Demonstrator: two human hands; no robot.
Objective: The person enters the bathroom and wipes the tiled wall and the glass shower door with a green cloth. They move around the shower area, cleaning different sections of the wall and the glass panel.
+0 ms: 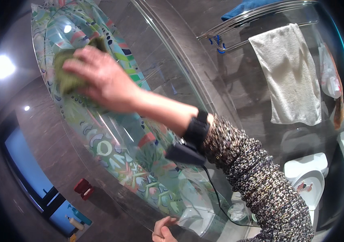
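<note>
My right hand (pixel 107 78) grips a green cloth (pixel 64 71), its fingers spread over it. Hand and cloth are blurred, held up against a clear glass panel (pixel 120 127) with a colourful leaf-patterned shower curtain (pixel 153 178) showing at it. A black band (pixel 196 128) circles my right wrist, above a speckled knit sleeve (pixel 250 163). Below the wrist is a dark box-like device (pixel 185 154) with a black cable. My left hand (pixel 163 231) is partly in view at the bottom edge, fingers loosely curled and apart, with nothing visible in it.
A metal towel rack (pixel 235 45) holds a white towel (pixel 290 78) and a blue towel (pixel 247 7). At right stands a white toilet (pixel 308 184); a lined bin (pixel 238 213) sits nearby. Pump bottles (pixel 75 222) stand by the window (pixel 28 163); a red box (pixel 84 189) is on the wall.
</note>
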